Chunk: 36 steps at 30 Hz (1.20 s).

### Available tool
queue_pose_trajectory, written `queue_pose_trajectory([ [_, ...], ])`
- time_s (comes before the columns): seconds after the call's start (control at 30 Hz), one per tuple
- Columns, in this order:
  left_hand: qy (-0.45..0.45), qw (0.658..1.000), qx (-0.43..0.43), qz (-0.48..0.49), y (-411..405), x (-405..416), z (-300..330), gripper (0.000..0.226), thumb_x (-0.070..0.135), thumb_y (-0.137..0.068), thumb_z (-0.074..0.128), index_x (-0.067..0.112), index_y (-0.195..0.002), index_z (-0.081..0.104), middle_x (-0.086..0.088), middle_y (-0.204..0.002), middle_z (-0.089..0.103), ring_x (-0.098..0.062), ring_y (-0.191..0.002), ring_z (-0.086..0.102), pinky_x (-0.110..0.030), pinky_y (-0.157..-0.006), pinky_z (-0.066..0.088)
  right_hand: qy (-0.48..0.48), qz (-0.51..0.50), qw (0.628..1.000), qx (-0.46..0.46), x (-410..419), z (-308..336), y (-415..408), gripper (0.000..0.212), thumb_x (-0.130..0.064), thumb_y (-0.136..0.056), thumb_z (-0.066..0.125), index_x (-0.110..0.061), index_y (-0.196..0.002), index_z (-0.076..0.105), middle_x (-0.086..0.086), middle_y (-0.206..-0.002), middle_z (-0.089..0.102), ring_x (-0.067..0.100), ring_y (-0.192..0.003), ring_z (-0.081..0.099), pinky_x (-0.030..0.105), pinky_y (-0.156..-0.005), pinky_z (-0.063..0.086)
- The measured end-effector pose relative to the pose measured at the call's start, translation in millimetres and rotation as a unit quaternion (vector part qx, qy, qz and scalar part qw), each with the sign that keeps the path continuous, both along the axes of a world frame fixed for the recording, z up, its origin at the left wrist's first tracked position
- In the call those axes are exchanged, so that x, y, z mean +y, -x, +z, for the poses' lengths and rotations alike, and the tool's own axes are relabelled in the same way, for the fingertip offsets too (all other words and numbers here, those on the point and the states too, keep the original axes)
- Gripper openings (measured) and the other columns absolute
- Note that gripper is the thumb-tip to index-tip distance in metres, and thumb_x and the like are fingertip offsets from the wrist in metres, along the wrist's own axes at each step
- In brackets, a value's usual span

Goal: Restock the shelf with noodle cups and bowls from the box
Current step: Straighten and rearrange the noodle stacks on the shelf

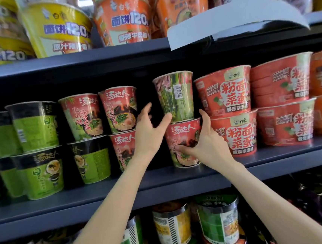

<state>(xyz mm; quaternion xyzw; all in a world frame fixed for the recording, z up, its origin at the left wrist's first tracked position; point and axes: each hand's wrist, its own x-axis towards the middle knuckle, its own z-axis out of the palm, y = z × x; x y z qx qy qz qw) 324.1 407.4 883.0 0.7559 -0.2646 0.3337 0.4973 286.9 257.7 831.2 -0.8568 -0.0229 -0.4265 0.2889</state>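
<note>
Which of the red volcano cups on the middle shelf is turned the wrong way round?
The upper cup of the stack between the hands: it shows its barcode and green bamboo side, while the red cups beside and below it face forward with their titles.

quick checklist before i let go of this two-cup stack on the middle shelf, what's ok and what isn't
1. Top cup with the green bamboo print sits on the red volcano-print cup: ok, though it leans slightly.
2. Top cup's label faces out: not ok, the barcode side shows.
3. Bottom cup's base is fully on the dark grey shelf board: ok.
4. Left hand steadies the stack: ok, thumb touches the top cup's base.
5. Right hand braces the bottom cup: ok, open around it.
6. Gap to the red noodle bowls on the right: cannot tell, the right hand covers it.
</note>
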Motion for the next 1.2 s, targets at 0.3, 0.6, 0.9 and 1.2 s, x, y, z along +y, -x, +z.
queue_pose_trajectory([
  [0.3,-0.053,0.978,0.007,0.203,4.7,-69.7,37.6,0.124,0.069,-0.059,0.071,0.016,-0.146,0.000,-0.015,-0.141,0.019,-0.032,-0.127,0.027,-0.043,-0.098,0.036,0.016,-0.015,0.999,-0.038,-0.4,-5.5,-4.3,0.106,-0.063,-0.067,0.071,-0.022,-0.145,0.012,0.008,-0.122,0.056,0.031,-0.095,0.065,0.041,-0.069,0.053],
  [0.6,0.100,0.972,0.112,-0.178,-19.3,-15.4,32.6,0.107,0.031,-0.063,0.080,0.035,-0.145,0.012,-0.004,-0.132,0.051,-0.020,-0.118,0.053,-0.037,-0.100,0.043,0.008,0.000,1.000,-0.013,-2.9,-4.4,-2.9,0.106,-0.065,-0.069,0.068,-0.024,-0.145,0.006,0.007,-0.126,0.052,0.029,-0.099,0.063,0.040,-0.079,0.052],
  [0.9,-0.002,0.995,-0.008,0.095,-10.0,-29.3,23.6,0.108,0.059,-0.062,0.076,0.033,-0.143,0.010,-0.008,-0.144,0.027,-0.026,-0.125,0.044,-0.043,-0.099,0.043,0.014,-0.001,1.000,-0.022,-2.7,-5.6,-2.4,0.106,-0.064,-0.070,0.067,-0.023,-0.147,0.007,0.007,-0.127,0.052,0.028,-0.102,0.062,0.038,-0.079,0.050],
  [1.2,0.067,0.993,0.059,-0.082,-15.0,-29.3,21.0,0.080,0.039,-0.074,0.075,0.032,-0.140,0.029,0.008,-0.121,0.052,-0.004,-0.100,0.055,-0.024,-0.085,0.047,-0.017,0.049,0.998,-0.027,-7.7,-6.3,-5.0,0.106,-0.058,-0.071,0.071,-0.025,-0.147,0.005,0.005,-0.125,0.057,0.026,-0.100,0.064,0.036,-0.079,0.052],
])
